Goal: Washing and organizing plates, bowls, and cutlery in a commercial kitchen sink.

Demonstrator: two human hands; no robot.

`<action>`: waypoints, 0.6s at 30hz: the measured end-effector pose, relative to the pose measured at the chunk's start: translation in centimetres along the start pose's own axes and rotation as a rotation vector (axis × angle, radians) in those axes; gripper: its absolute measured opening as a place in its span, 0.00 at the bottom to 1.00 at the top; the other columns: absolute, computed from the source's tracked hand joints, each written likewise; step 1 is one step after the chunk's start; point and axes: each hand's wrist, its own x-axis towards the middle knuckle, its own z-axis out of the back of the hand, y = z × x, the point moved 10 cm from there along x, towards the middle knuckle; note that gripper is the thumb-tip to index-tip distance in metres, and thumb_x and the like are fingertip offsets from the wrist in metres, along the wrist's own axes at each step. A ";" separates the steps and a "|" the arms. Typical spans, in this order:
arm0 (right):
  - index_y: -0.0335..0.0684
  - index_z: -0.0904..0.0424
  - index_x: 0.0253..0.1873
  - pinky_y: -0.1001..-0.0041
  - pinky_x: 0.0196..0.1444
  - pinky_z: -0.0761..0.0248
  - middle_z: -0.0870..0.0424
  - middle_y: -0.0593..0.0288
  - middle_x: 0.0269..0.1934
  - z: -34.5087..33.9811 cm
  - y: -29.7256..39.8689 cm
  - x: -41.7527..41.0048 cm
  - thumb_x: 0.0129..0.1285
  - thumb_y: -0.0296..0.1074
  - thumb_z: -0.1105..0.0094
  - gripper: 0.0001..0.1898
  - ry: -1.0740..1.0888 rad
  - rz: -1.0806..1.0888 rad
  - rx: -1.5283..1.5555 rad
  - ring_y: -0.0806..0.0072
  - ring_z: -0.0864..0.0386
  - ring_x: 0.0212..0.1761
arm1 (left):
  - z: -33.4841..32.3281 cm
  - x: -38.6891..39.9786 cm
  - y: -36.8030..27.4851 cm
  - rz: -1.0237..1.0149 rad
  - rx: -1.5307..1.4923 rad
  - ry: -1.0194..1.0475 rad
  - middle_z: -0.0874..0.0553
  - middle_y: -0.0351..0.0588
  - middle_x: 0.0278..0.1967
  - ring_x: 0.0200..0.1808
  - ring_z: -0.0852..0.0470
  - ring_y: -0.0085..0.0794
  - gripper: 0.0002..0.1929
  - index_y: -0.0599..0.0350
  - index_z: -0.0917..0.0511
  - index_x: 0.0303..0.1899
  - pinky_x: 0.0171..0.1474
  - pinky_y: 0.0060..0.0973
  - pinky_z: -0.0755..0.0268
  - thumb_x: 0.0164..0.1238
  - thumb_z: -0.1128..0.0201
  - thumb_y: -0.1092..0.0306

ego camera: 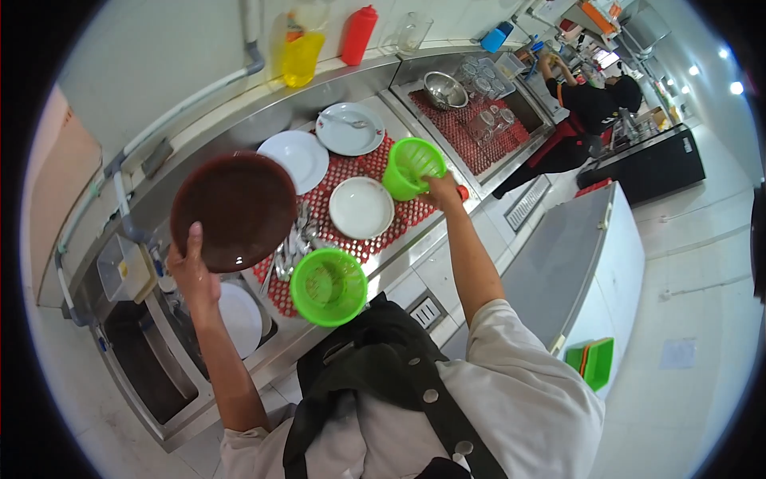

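A brown round tray or shallow bowl [232,206] is gripped at its near edge by my left hand [197,272], thumb on the face turned to me. My right hand [441,190] holds the rim of a green slotted plastic basket [413,161] over the red perforated mat [320,203]. Between the hands, a white bowl [361,208] rests on the mat. Behind it are a white plate [297,160] and another white plate [350,129] with a spoon on it. Metal cutlery [293,248] lies loose beside a second green basket [328,287] near my body.
To the left are steel sink basins [149,359], with a white plate [239,320] in one. A yellow liquid bottle [302,57] and a red squeeze bottle [359,36] stand on the ledge. A metal bowl [445,90] and glasses [488,123] sit further right. A co-worker [583,108] stands beyond; a chest freezer [556,269] is behind.
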 end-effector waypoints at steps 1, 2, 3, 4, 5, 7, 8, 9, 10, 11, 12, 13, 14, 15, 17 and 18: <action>0.30 0.36 0.65 0.63 0.30 0.15 0.21 0.45 0.49 0.0 -1.5 0.6 0.58 0.27 0.40 0.29 0.026 -0.120 0.053 0.50 0.17 0.41 | -3.7 -0.7 1.1 0.042 -0.030 0.032 0.19 0.50 0.55 0.53 0.18 0.36 0.23 0.65 0.27 0.60 0.58 0.33 0.26 0.65 0.33 0.71; 0.32 0.33 0.64 0.64 0.30 0.17 0.20 0.47 0.48 2.4 -1.4 1.9 0.59 0.27 0.41 0.27 -0.065 -0.057 0.054 0.53 0.17 0.38 | -7.5 -1.5 2.5 0.085 -0.061 0.065 0.18 0.48 0.54 0.52 0.18 0.36 0.24 0.62 0.27 0.61 0.59 0.33 0.26 0.64 0.34 0.73; 0.34 0.31 0.62 0.66 0.30 0.18 0.19 0.49 0.46 6.3 -1.5 4.2 0.59 0.27 0.43 0.24 -0.167 0.011 0.058 0.56 0.17 0.35 | -12.6 -2.9 4.2 0.140 -0.170 0.122 0.18 0.47 0.52 0.52 0.18 0.34 0.23 0.62 0.27 0.60 0.58 0.31 0.27 0.62 0.34 0.75; 0.34 0.29 0.60 0.67 0.29 0.20 0.19 0.50 0.45 12.6 0.2 6.1 0.59 0.27 0.43 0.22 -0.374 0.247 -0.234 0.59 0.17 0.32 | -18.1 -4.3 6.2 0.200 -0.277 0.184 0.17 0.46 0.51 0.51 0.19 0.32 0.23 0.61 0.27 0.59 0.58 0.28 0.28 0.61 0.34 0.76; 0.34 0.27 0.58 0.69 0.28 0.22 0.18 0.51 0.45 18.2 1.9 6.7 0.60 0.28 0.43 0.20 -0.577 0.478 -0.532 0.63 0.18 0.29 | -22.1 -5.2 9.7 0.290 -0.272 0.166 0.17 0.46 0.50 0.50 0.19 0.32 0.24 0.60 0.27 0.59 0.57 0.28 0.28 0.60 0.35 0.77; 0.33 0.27 0.57 0.66 0.30 0.21 0.18 0.47 0.45 21.2 7.1 6.1 0.61 0.32 0.46 0.20 -0.417 0.363 -0.055 0.60 0.17 0.35 | -25.2 -7.1 16.0 0.313 -0.208 0.004 0.17 0.47 0.51 0.49 0.19 0.32 0.25 0.60 0.28 0.59 0.54 0.27 0.27 0.58 0.38 0.81; 0.33 0.28 0.57 0.66 0.30 0.21 0.19 0.48 0.46 22.8 10.0 5.7 0.62 0.30 0.47 0.19 -0.404 0.363 -0.003 0.61 0.17 0.34 | -26.9 -8.2 19.8 0.383 -0.140 -0.144 0.18 0.47 0.52 0.49 0.19 0.32 0.26 0.60 0.29 0.60 0.55 0.27 0.28 0.58 0.39 0.83; 0.32 0.28 0.57 0.66 0.31 0.21 0.19 0.49 0.46 23.4 12.4 5.7 0.62 0.28 0.48 0.18 -0.388 0.367 0.051 0.63 0.17 0.34 | -29.3 -8.4 25.2 0.416 -0.302 -0.132 0.18 0.48 0.52 0.49 0.20 0.32 0.26 0.60 0.29 0.61 0.55 0.28 0.28 0.58 0.40 0.83; 0.34 0.28 0.57 0.71 0.27 0.23 0.18 0.52 0.44 22.3 13.9 6.1 0.63 0.26 0.49 0.17 -0.295 0.359 0.089 0.67 0.18 0.32 | -29.8 -8.1 31.3 0.425 -0.236 -0.205 0.21 0.52 0.57 0.57 0.23 0.42 0.25 0.61 0.30 0.60 0.63 0.41 0.31 0.60 0.42 0.83; 0.36 0.28 0.57 0.76 0.24 0.25 0.18 0.54 0.42 21.0 14.3 7.0 0.65 0.25 0.49 0.15 -0.204 0.345 0.126 0.71 0.18 0.31 | -31.8 -8.7 35.0 0.480 -0.252 -0.219 0.22 0.52 0.58 0.56 0.22 0.41 0.25 0.57 0.30 0.61 0.63 0.43 0.30 0.61 0.43 0.83; 0.36 0.27 0.55 0.76 0.27 0.22 0.18 0.55 0.43 20.9 13.0 9.6 0.65 0.25 0.49 0.14 -0.130 0.436 0.111 0.71 0.18 0.34 | -34.2 -10.0 36.4 0.539 -0.318 -0.258 0.23 0.52 0.59 0.56 0.22 0.40 0.26 0.54 0.31 0.62 0.63 0.43 0.30 0.61 0.44 0.83; 0.36 0.29 0.57 0.75 0.29 0.21 0.20 0.55 0.45 18.3 11.7 10.7 0.66 0.26 0.49 0.15 -0.067 0.380 0.195 0.70 0.19 0.36 | -35.4 -11.0 37.5 0.582 -0.391 -0.321 0.23 0.51 0.60 0.56 0.23 0.40 0.26 0.52 0.31 0.63 0.63 0.43 0.30 0.62 0.45 0.83; 0.36 0.31 0.58 0.74 0.30 0.20 0.21 0.55 0.47 14.1 12.4 9.9 0.67 0.26 0.49 0.15 0.012 0.343 0.169 0.69 0.19 0.38 | -34.6 -10.8 39.8 0.561 -0.390 -0.398 0.24 0.51 0.61 0.56 0.23 0.39 0.27 0.50 0.32 0.64 0.63 0.42 0.31 0.64 0.45 0.83; 0.37 0.32 0.59 0.72 0.31 0.19 0.22 0.55 0.48 10.2 13.4 8.9 0.67 0.27 0.49 0.16 0.092 0.311 0.141 0.68 0.19 0.40 | -33.6 -10.4 42.0 0.538 -0.394 -0.473 0.25 0.50 0.62 0.56 0.23 0.38 0.27 0.48 0.33 0.65 0.62 0.41 0.31 0.65 0.46 0.83; 0.36 0.35 0.60 0.70 0.27 0.20 0.24 0.51 0.50 6.9 11.9 10.8 0.65 0.24 0.51 0.18 0.117 0.245 0.136 0.65 0.20 0.41 | -34.4 -11.8 41.1 0.557 -0.218 -0.552 0.24 0.48 0.61 0.57 0.23 0.36 0.26 0.51 0.34 0.66 0.62 0.37 0.32 0.67 0.45 0.81; 0.37 0.35 0.60 0.70 0.27 0.19 0.24 0.51 0.50 5.7 10.4 13.0 0.65 0.24 0.51 0.18 0.139 0.199 0.235 0.64 0.19 0.40 | -34.5 -11.1 41.9 0.471 -0.149 -0.483 0.23 0.48 0.60 0.57 0.24 0.35 0.26 0.51 0.35 0.67 0.62 0.34 0.33 0.68 0.45 0.80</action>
